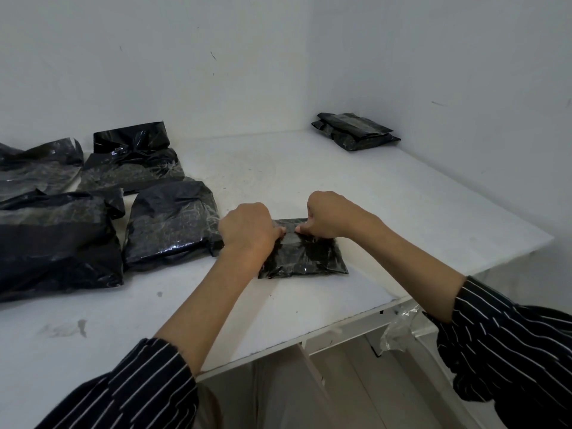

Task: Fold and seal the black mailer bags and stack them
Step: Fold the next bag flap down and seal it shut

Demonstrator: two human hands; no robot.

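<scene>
The left grip (247, 232) and the right grip (328, 216) are both curled tight, knuckles up. They pinch the folded-over top flap of a small black glossy plastic mailer bag (305, 258), and their fingertips nearly meet at the middle of the flap. The bag lies flat on the white counter (402, 212), close to its near edge and about the middle of the scene, its filled body reaching toward the near side from under the grips. Both forearms are bare and come out of dark sleeves with thin white stripes (139, 388). Just left of the left grip lies a group of larger crumpled black plastic mailer bags (170, 224), unfolded and spread over the left part of the counter back to the far wall. In the far right corner, against the white wall (433, 57), sits a low stack of folded black mailer bags (356, 130), well apart from the grips. Below the counter's near right edge hangs a scrap of clear plastic film (399, 329).
</scene>
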